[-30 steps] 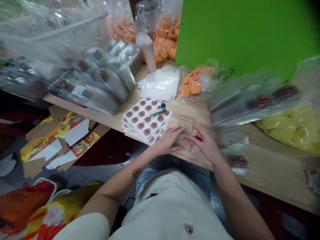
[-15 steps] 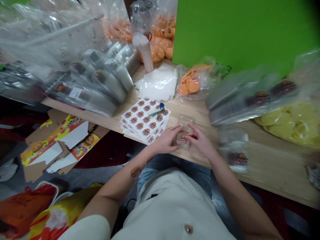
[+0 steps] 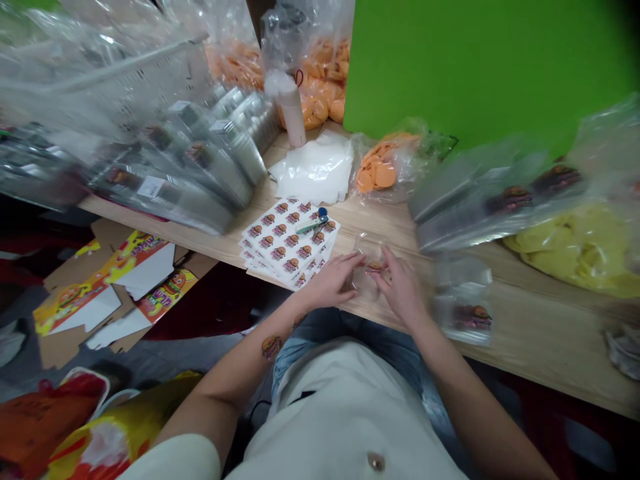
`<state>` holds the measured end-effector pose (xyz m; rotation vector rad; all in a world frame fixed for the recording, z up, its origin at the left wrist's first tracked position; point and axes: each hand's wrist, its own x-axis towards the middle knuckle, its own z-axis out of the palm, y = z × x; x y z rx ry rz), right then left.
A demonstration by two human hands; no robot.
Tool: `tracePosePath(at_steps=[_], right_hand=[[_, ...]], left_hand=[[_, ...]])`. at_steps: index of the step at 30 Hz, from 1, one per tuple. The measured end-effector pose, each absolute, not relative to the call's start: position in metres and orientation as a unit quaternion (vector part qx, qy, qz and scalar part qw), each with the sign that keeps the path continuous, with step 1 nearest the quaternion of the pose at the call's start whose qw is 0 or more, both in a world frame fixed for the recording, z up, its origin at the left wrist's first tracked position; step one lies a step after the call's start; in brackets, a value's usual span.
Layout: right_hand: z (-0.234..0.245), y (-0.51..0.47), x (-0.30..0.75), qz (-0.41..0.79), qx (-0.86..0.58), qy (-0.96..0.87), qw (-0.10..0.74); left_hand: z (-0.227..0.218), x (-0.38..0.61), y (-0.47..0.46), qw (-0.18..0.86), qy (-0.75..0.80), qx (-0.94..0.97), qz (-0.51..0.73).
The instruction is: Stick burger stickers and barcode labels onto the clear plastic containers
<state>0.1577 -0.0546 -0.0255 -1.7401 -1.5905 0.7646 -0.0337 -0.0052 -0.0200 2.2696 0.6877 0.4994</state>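
Note:
On the wooden table before me lies a clear plastic clamshell case [image 3: 366,288], hard to make out against the wood. My left hand [image 3: 334,281] holds its left side, thumb near the front and fingers farther back. A small burger sticker [image 3: 374,267] is pinched at the fingertips of my right hand [image 3: 404,287], over the case; whether it touches the plastic I cannot tell. Left of my hands are sheets of burger stickers [image 3: 285,241], with a green and blue cutter-like tool [image 3: 313,223] lying on top.
A similar clear case with a burger sticker [image 3: 473,317] lies to the right. Behind are a bag of orange discs [image 3: 377,175], white plastic bags [image 3: 317,167] and a pale bottle [image 3: 291,113]. Stacked clear packages [image 3: 205,167] stand left; a yellow-filled bag [image 3: 575,247] lies right.
The burger sticker has shifted slightly back and right with my right fingers. My right hand has turned a little, while my left hand stays by the case.

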Motion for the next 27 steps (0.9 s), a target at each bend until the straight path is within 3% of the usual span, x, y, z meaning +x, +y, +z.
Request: tracePosePath(at_steps=[6,9,14,27], right_hand=[[0.000,-0.061,0.162,0.234,-0.666,-0.517,0.484],[0.012,-0.062,0.164,0.293,-0.630,-0.488,0.529],[0.003,-0.057,0.159,0.473,-0.618,-0.449,0.440],[-0.027,-0.056,0.152,0.429,-0.640,-0.506,0.387]], left_hand=[[-0.021,-0.033,-0.004,0.354,0.265,0.876,0.193],[-0.021,-0.032,-0.004,0.348,0.271,0.877,0.190],[-0.019,-0.032,-0.005,0.341,0.268,0.884,0.176],[-0.018,-0.029,-0.006,0.328,0.285,0.883,0.176]])
